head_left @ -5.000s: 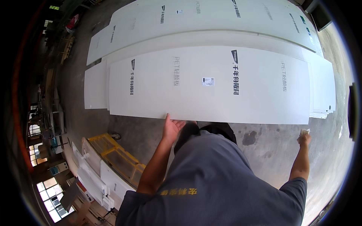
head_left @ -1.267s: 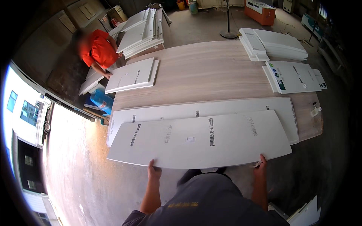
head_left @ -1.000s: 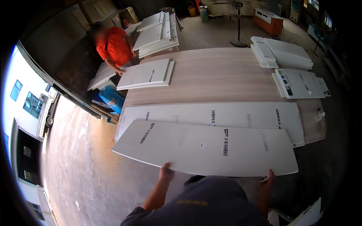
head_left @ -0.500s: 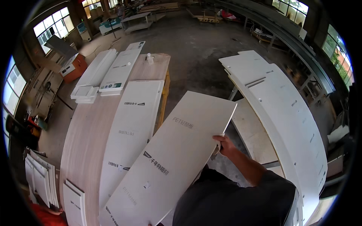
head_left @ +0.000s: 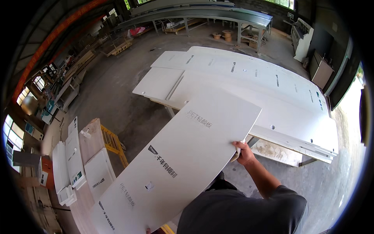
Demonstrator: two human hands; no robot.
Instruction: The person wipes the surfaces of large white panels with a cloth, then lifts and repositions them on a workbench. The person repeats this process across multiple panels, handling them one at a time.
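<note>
Concrete floor (head_left: 117, 85) spreads across a big workshop, with windows (head_left: 15, 132) glowing at the far left rim, where the fisheye bends and darkens everything so that the benches and clutter there are hard to make out. Just right of that, a wooden table (head_left: 91, 136) with a yellow frame (head_left: 115, 142) carries small white panels (head_left: 70, 156), some stacked; its lower end is covered by the large white board (head_left: 175, 163) that the person carries.

This board runs slantwise from the bottom left toward the middle of the view, printed side up. Its near end is cut off by the lower edge and partly hidden by the person's dark grey shirt (head_left: 241, 210). At the bottom edge, just a fingertip of the left hand (head_left: 148, 231) shows against the board's near corner; whether it grips or only touches, I cannot tell, since the rest is out of frame.

Further right, the right hand (head_left: 243, 151) closes on the board's long right edge, fingers curled underneath and thumb on top, pinching it.

Behind the board, a wide stack of long white panels (head_left: 272, 93) lies on trestles, reaching the right rim. Metal benches (head_left: 218, 15) stand along the back.
</note>
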